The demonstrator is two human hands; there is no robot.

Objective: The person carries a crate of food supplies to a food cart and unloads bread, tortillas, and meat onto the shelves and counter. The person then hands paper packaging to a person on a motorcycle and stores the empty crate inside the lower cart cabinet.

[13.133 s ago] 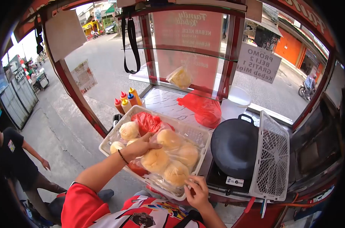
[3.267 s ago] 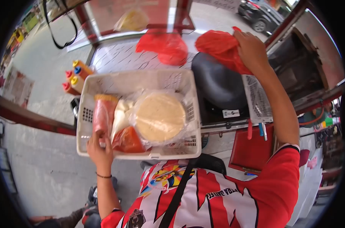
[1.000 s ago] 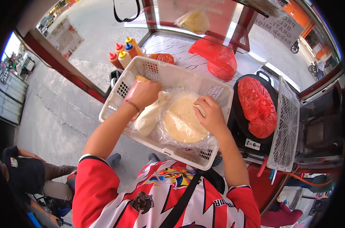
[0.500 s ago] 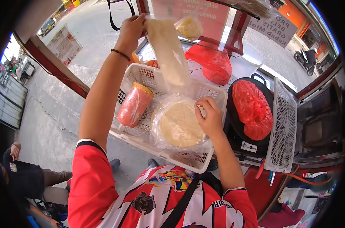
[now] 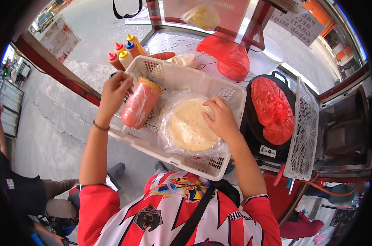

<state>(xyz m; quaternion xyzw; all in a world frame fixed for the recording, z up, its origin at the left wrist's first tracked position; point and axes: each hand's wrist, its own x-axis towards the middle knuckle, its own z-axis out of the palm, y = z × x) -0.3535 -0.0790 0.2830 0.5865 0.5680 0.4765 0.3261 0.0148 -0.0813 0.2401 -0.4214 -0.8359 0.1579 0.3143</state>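
Behind the marbled bench [image 5: 169, 42] lies the grey street [image 5: 71, 119], and the white basket [image 5: 196, 82] seems to reach past the near edge of this bench, its support hidden from me. Inside it at the right, the round flatbreads [image 5: 190, 127] lie flat in clear plastic [image 5: 167, 141], I suppose so that they do not bend. My right grip [image 5: 222, 119] is spread wide upon them, which may steady the pack. The pink roll [image 5: 141, 104] lies at the left, slanting, its yellow end away from me; just beside it my left grip [image 5: 115, 91] is half bent and rather narrow, holding nothing that I can see. Between roll and flatbreads is a little room, but the far rim stands close to the sauce bottles [image 5: 127, 53], and the right one near the dark pan [image 5: 257, 127], so upward seems the freest way
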